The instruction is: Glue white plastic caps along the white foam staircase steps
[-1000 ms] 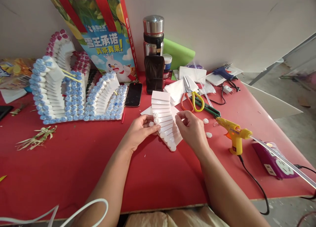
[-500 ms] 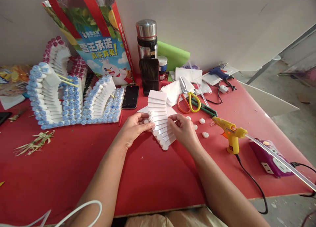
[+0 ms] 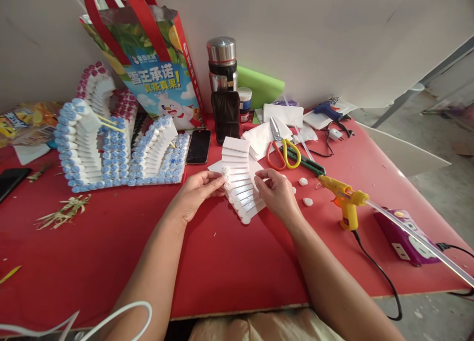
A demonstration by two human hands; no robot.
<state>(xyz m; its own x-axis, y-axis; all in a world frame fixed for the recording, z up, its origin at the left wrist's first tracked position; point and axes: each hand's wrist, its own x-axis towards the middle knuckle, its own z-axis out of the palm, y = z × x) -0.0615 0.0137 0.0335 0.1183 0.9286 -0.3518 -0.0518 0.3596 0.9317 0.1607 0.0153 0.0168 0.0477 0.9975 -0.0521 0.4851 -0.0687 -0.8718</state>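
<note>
A white stepped fan-shaped piece (image 3: 239,155) lies at the middle of the red table, its layered strips curving toward me. Small white rosettes (image 3: 232,198) run down its left edge. My left hand (image 3: 196,192) pinches that left edge beside the upper rosettes, fingertips partly behind it. At the opposite edge, my right hand (image 3: 277,190) has its thumb and curled fingers closed on the strips. Loose white rosettes (image 3: 307,201) lie right of my right hand. Farther right stands a yellow hot glue gun (image 3: 344,197) with a long clear glue stick (image 3: 414,237) in its back.
Blue-and-white stepped models (image 3: 83,148) stand at the left before a printed bag (image 3: 159,79). Behind the piece are a phone (image 3: 199,147), a steel flask (image 3: 221,52) and scissors (image 3: 283,153). A purple power strip (image 3: 407,237) sits near the right edge.
The view has shifted slightly, showing more at the left. My left thumb has drawn back a little from the rosettes toward the piece's edge. My right hand stays at the right edge.
</note>
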